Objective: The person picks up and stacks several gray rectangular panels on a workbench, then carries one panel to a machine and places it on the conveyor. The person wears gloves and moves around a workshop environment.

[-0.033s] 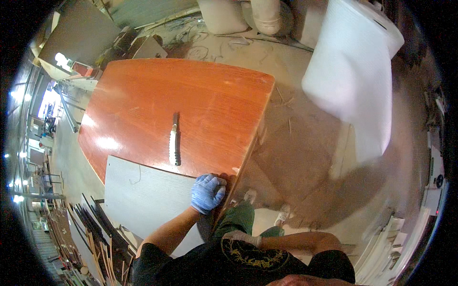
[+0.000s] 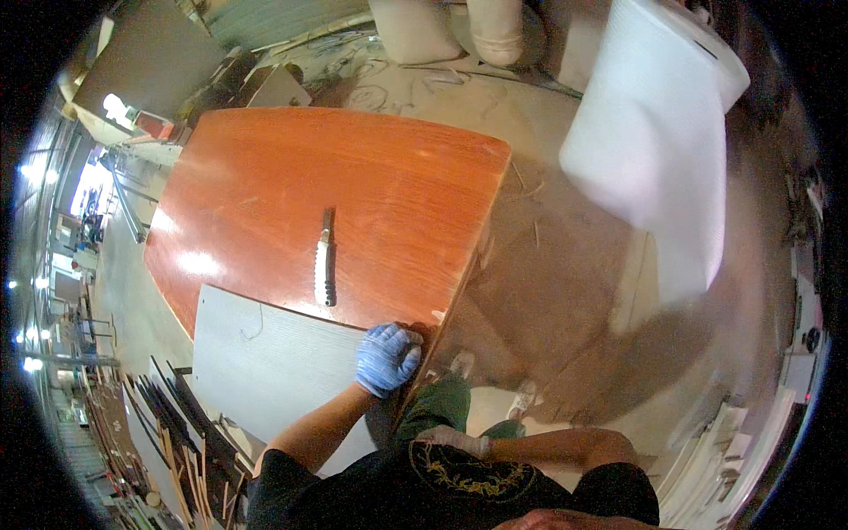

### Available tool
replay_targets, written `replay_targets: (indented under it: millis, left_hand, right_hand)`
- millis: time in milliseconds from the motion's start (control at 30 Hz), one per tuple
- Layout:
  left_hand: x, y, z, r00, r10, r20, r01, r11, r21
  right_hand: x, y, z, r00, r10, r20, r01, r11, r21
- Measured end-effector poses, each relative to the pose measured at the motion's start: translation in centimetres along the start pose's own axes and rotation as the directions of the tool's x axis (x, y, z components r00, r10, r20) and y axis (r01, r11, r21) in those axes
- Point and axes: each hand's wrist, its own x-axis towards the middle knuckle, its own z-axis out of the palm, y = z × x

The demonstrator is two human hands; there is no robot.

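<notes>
The left hand (image 2: 387,360), blue-gloved, rests at the grey panel's (image 2: 274,353) 3 o'clock end, fingers curled; whether they grip, I cannot tell. The panel lies at the reddish wooden counter's (image 2: 389,194) 7 o'clock. At the hand's 11 o'clock lies a white-handled knife (image 2: 325,265); at 5 o'clock, the pale-gloved right hand (image 2: 452,440), its fingers' state unclear.

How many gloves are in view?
2: a blue glove on the left hand, at the gray panel; a pale glove on the right hand, by the shirt. Others may be hidden.
</notes>
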Motion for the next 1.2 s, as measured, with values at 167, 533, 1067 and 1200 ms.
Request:
replay_targets:
  millis: [167, 533, 1067, 1200]
  left_hand:
    - [0.0, 0.5, 2.4, 0.989, 0.146, 0.019, -0.144, 0.987, -0.077]
    - [0.0, 0.4, 2.0, 0.971, 0.238, -0.003, -0.238, 0.970, -0.042]
    - [-18.6, 5.0, 3.5, 0.668, -0.539, -0.513, 0.727, 0.621, 0.294]
    - [-18.0, 4.9, 4.0, 0.651, -0.551, -0.522, 0.740, 0.611, 0.279]
  right_hand:
    - [-2.6, -5.2, -3.1, 0.971, 0.235, -0.046, -0.239, 0.952, -0.193]
    - [-4.5, 6.0, -2.8, 0.960, 0.146, -0.240, -0.086, 0.966, 0.245]
    - [4.7, -6.2, -4.2, 0.844, 0.481, 0.240, -0.513, 0.853, 0.097]
    - [4.5, -5.0, -1.3, 0.877, 0.431, 0.214, -0.481, 0.791, 0.379]
